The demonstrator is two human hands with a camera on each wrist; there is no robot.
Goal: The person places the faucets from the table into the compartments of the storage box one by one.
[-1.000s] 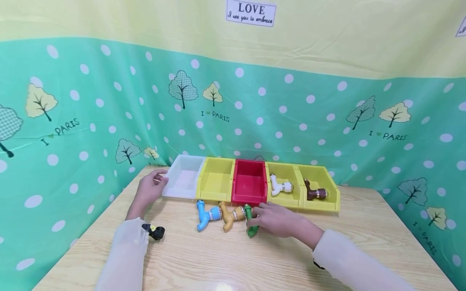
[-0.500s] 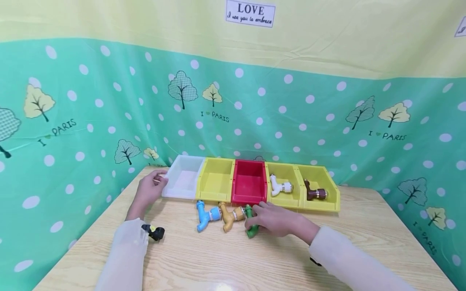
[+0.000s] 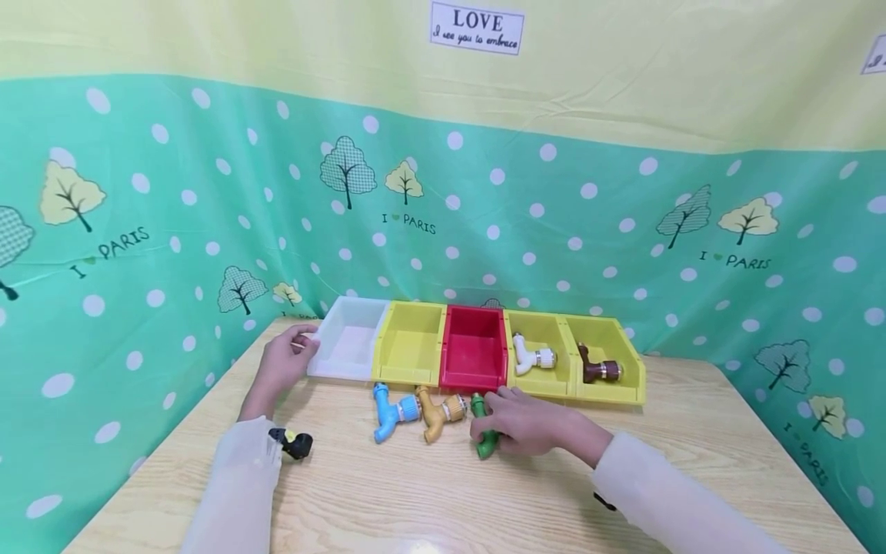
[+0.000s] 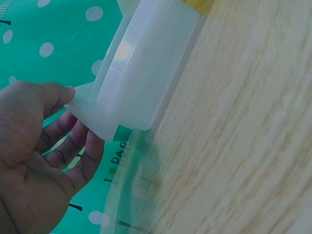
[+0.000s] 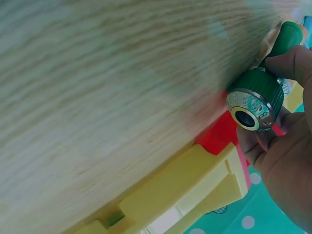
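My right hand (image 3: 522,422) grips a green tap (image 3: 487,442) in front of the red bin (image 3: 474,348). In the right wrist view, the thumb and fingers wrap the ribbed knob of the green tap (image 5: 256,97). At the far left my left hand (image 3: 287,360) holds the outer edge of the clear white bin (image 3: 349,338). Thumb above and fingers below, the left hand (image 4: 53,141) pinches the corner of that white bin (image 4: 146,68). Left of the green tap lie an orange-brown tap (image 3: 438,415) and a blue tap (image 3: 391,413) on the table.
Joined in the row are a yellow bin (image 3: 411,342), another yellow bin (image 3: 561,381) with a white tap (image 3: 531,355), and an end yellow bin (image 3: 633,388) with a dark brown tap (image 3: 599,365). A patterned curtain (image 3: 443,208) hangs close behind the bins.
The green tap has shifted slightly right and toward me with my right hand, widening its gap from the orange-brown tap. My left hand keeps its place on the white bin.
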